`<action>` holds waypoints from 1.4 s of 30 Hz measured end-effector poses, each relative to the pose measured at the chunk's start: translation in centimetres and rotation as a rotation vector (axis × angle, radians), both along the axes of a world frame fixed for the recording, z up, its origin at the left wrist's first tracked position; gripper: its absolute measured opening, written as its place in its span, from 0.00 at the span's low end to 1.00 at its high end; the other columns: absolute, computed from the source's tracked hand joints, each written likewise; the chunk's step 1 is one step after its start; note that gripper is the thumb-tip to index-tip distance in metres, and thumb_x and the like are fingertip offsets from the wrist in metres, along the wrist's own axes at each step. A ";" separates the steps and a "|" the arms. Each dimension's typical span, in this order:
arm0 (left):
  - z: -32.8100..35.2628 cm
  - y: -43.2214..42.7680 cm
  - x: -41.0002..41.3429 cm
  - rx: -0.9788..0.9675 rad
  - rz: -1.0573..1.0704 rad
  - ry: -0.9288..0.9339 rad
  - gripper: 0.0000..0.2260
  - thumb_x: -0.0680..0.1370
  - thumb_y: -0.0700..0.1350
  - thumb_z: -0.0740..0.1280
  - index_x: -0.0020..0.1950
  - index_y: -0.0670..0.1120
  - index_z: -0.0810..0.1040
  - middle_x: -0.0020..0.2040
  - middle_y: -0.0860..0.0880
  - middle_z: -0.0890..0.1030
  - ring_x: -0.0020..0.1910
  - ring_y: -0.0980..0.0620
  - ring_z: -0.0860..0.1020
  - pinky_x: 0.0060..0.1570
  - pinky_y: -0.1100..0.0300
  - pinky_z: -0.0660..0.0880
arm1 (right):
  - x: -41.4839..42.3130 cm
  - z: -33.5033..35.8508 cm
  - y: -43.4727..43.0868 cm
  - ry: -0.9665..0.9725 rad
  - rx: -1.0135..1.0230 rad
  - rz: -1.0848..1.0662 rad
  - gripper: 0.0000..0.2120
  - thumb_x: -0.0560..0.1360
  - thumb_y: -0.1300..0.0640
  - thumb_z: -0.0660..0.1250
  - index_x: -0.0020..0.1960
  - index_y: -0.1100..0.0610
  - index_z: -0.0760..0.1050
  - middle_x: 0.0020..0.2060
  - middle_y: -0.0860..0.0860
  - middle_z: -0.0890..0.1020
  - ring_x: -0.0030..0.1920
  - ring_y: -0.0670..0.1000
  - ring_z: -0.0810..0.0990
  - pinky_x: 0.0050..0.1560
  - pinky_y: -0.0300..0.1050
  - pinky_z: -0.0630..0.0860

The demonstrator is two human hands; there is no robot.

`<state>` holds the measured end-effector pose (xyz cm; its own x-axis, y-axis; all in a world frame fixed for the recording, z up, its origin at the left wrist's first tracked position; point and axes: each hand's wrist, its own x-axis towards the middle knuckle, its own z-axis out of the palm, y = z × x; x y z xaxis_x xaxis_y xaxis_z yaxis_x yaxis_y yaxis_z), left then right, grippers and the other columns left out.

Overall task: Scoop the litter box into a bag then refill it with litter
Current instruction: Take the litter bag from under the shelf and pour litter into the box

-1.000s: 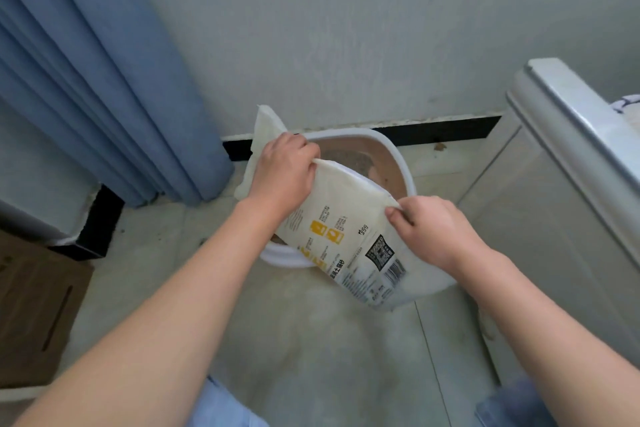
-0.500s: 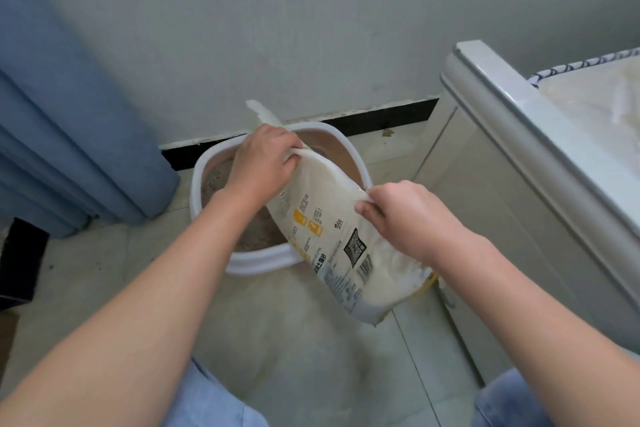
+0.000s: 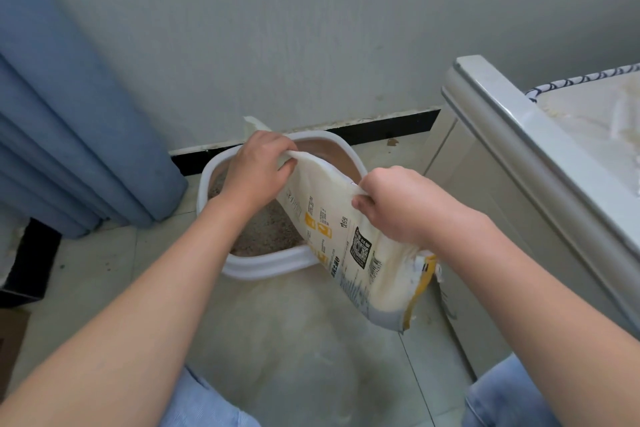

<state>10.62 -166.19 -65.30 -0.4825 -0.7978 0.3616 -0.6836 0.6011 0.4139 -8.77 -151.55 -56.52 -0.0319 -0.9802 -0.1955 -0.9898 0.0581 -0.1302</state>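
Plastic litter bag (image 3: 349,239) looks soft and bottom-heavy, sagging below both grips over the litter box (image 3: 263,265); left hand (image 3: 258,170) pinches its top corner, right hand (image 3: 391,204) its upper edge.

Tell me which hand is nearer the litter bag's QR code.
Right. The right hand grips the litter bag just above the QR code; the left hand grips its far top corner.

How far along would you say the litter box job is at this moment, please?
Scooping looks done: no scoop or waste bag shows, and the litter box holds loose litter. In hand: the left hand and right hand each grip the top edge of the litter bag, above the box. Left: tipping fresh litter in; none is visibly pouring.
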 end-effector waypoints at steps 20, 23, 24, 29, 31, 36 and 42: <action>-0.1 0.0 -0.8 0.054 0.048 -0.006 0.09 0.78 0.46 0.70 0.57 0.49 0.80 0.58 0.52 0.81 0.62 0.48 0.73 0.60 0.48 0.73 | 0.4 1.3 -1.4 0.055 0.057 0.004 0.11 0.81 0.52 0.59 0.45 0.56 0.72 0.33 0.52 0.74 0.31 0.51 0.70 0.28 0.42 0.63; -0.1 0.1 -1.6 0.074 0.039 -0.009 0.09 0.78 0.48 0.69 0.58 0.50 0.80 0.58 0.53 0.80 0.62 0.49 0.73 0.59 0.48 0.73 | 0.2 1.6 -1.4 0.083 0.075 -0.017 0.11 0.81 0.53 0.60 0.44 0.57 0.73 0.33 0.52 0.74 0.31 0.51 0.71 0.28 0.42 0.64; -0.1 0.2 -1.9 0.080 0.035 -0.011 0.09 0.78 0.48 0.69 0.58 0.50 0.80 0.58 0.53 0.80 0.62 0.50 0.73 0.59 0.49 0.73 | 0.1 1.7 -1.4 0.092 0.082 -0.021 0.11 0.81 0.53 0.60 0.43 0.57 0.72 0.33 0.52 0.74 0.31 0.51 0.71 0.29 0.42 0.65; -0.3 0.2 -2.9 0.078 0.006 -0.011 0.10 0.78 0.48 0.69 0.59 0.49 0.80 0.58 0.53 0.80 0.61 0.50 0.73 0.58 0.47 0.73 | -0.4 2.2 -1.3 0.120 0.117 -0.051 0.16 0.81 0.52 0.59 0.36 0.55 0.65 0.33 0.52 0.73 0.32 0.51 0.71 0.29 0.42 0.65; -0.4 0.2 -3.1 0.083 0.001 -0.013 0.10 0.78 0.49 0.69 0.59 0.50 0.80 0.58 0.53 0.80 0.61 0.50 0.73 0.58 0.47 0.74 | -0.5 2.2 -1.3 0.122 0.121 -0.055 0.16 0.81 0.52 0.59 0.36 0.55 0.65 0.33 0.52 0.73 0.32 0.51 0.71 0.29 0.42 0.64; -0.6 -0.1 -3.1 0.064 0.002 -0.026 0.07 0.78 0.47 0.69 0.55 0.48 0.81 0.55 0.52 0.81 0.59 0.48 0.74 0.57 0.47 0.73 | -0.9 1.6 -1.5 0.107 0.105 -0.053 0.12 0.81 0.52 0.60 0.41 0.57 0.69 0.34 0.52 0.74 0.32 0.51 0.71 0.29 0.42 0.64; -0.6 -0.5 -1.5 0.032 0.030 -0.057 0.03 0.78 0.46 0.68 0.50 0.48 0.81 0.49 0.53 0.81 0.54 0.48 0.74 0.51 0.50 0.73 | -1.2 0.7 -2.0 0.089 0.062 -0.039 0.11 0.80 0.49 0.60 0.44 0.55 0.72 0.34 0.51 0.74 0.32 0.50 0.71 0.29 0.42 0.63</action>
<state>9.09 -166.70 -65.89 -0.4769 -0.8231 0.3083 -0.7243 0.5667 0.3928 -9.92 -153.55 -55.86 -0.0898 -0.9639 -0.2507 -0.9941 0.1021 -0.0366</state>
